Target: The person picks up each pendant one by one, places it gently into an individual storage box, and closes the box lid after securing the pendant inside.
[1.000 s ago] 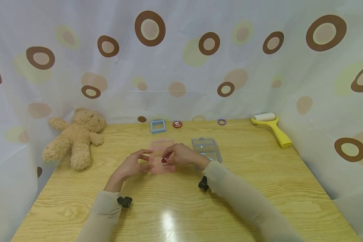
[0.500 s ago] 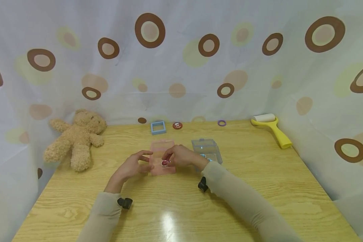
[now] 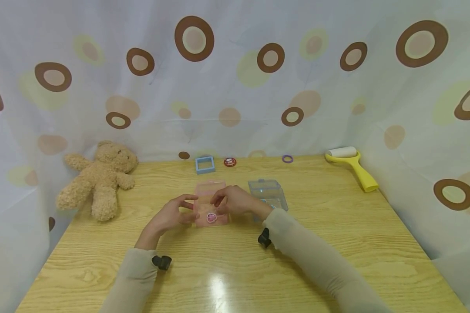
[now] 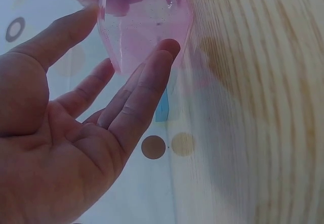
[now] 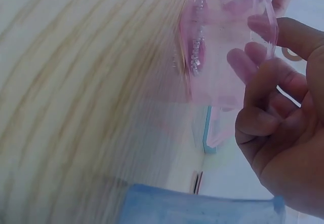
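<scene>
A clear pink plastic box (image 3: 210, 198) stands on the table with its lid raised. On its floor lies a pink gem ornament (image 3: 212, 217) with a beaded silvery rim, seen from the side in the right wrist view as a pink gem with clear beads (image 5: 196, 57). My left hand (image 3: 174, 214) is at the box's left side, fingers extended and touching or close to its wall. My right hand (image 3: 236, 200) reaches over the right wall, its fingertips inside above the ornament and apart from it. Right of it, an open clear blue box (image 3: 268, 189) holds shiny blue gem ornaments (image 3: 272, 206), partly hidden.
Behind the boxes lie a blue square frame (image 3: 205, 165), a red round badge (image 3: 229, 162) and a purple ring (image 3: 287, 159). A teddy bear (image 3: 102, 178) leans at the back left. A yellow-handled lint roller (image 3: 352, 165) lies at the right edge.
My right fingers have lowered the gem ornament into the pink box and let go of it; it now lies flat nearer the box's front. My left hand has stayed in place.
</scene>
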Available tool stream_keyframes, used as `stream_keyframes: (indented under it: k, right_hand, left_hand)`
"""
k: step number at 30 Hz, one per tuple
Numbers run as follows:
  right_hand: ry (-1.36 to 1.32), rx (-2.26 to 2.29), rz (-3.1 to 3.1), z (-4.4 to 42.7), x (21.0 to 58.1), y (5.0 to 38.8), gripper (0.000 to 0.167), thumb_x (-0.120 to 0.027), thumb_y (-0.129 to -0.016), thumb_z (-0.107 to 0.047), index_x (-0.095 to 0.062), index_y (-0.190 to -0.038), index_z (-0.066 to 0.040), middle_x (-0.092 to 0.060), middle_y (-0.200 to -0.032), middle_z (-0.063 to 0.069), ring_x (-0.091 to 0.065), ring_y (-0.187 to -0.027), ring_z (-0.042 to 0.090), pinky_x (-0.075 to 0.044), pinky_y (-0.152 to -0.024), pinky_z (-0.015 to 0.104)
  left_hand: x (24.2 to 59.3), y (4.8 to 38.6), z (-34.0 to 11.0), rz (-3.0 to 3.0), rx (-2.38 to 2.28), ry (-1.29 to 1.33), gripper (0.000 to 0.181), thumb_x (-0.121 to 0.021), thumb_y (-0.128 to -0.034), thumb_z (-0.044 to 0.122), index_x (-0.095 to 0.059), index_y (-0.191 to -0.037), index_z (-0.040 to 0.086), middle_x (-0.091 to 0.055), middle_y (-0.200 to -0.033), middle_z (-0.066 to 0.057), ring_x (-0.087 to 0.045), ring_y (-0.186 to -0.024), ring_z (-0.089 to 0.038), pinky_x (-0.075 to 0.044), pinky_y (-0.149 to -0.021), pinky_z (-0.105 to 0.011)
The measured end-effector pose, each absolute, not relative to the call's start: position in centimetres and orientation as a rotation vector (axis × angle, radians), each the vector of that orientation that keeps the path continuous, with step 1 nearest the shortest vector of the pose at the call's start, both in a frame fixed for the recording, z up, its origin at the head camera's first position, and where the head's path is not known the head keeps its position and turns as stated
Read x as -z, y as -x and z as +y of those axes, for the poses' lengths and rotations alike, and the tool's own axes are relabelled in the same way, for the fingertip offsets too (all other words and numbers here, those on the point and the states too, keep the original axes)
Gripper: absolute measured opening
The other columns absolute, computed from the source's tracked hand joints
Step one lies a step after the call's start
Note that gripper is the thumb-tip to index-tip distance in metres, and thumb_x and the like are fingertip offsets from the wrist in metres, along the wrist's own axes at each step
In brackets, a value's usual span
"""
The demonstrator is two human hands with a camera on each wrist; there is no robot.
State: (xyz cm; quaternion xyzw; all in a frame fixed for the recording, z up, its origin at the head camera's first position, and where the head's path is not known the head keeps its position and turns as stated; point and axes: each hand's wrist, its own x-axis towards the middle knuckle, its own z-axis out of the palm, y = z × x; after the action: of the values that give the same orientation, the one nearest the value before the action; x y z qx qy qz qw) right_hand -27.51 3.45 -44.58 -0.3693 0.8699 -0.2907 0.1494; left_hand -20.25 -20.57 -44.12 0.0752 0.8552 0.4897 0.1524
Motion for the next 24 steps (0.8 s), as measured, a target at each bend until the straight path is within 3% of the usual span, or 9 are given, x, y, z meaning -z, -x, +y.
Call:
stream_keyframes:
  k: [7,12,18,24]
  right_hand:
    - [1.068,0.899,2.479,4.6,43.7,27.4,0.025,-0.070,-0.091,-0.017,-0.071,-0.114,-0.009,-0.074,-0.102,-0.001,-0.066,-0.095,0.019,-0.051,-0.078,0.029]
    - [0.995,0.980,2.499,5.4,43.2,27.5,0.026,-0.070,-0.094,-0.022,-0.070,-0.117,-0.010,-0.073,-0.101,-0.003,-0.066,-0.099,0.019,-0.051,-0.081,0.029]
    - [0.859,1.077,2.523,6.0,42.8,27.9,0.028,-0.066,-0.097,-0.024,-0.068,-0.121,-0.010,-0.070,-0.104,0.001,-0.068,-0.083,0.026,-0.053,-0.067,0.028]
    - [0.733,1.160,2.506,6.2,42.7,28.3,0.031,-0.065,-0.097,-0.027,-0.066,-0.123,-0.009,-0.068,-0.104,0.006,-0.066,-0.075,0.026,-0.053,-0.064,0.030]
  left_hand:
    - [44.3,20.2,-20.6,2.441,-1.427,-0.236,0.062,-0.070,-0.0946,0.016,-0.042,-0.149,0.004,-0.054,-0.134,-0.030,-0.070,-0.095,-0.025,-0.060,-0.084,-0.044]
    - [44.5,20.2,-20.5,2.432,-1.435,-0.239,0.062,-0.069,-0.0948,0.014,-0.041,-0.150,0.004,-0.054,-0.134,-0.031,-0.071,-0.094,-0.025,-0.060,-0.083,-0.045]
    - [44.4,20.2,-20.5,2.432,-1.443,-0.234,0.062,-0.069,-0.0945,0.013,-0.042,-0.149,0.003,-0.054,-0.133,-0.030,-0.071,-0.093,-0.026,-0.061,-0.082,-0.044]
    - [44.4,20.3,-20.6,2.433,-1.438,-0.245,0.062,-0.069,-0.0947,0.013,-0.041,-0.149,0.002,-0.053,-0.133,-0.031,-0.071,-0.092,-0.026,-0.061,-0.082,-0.044]
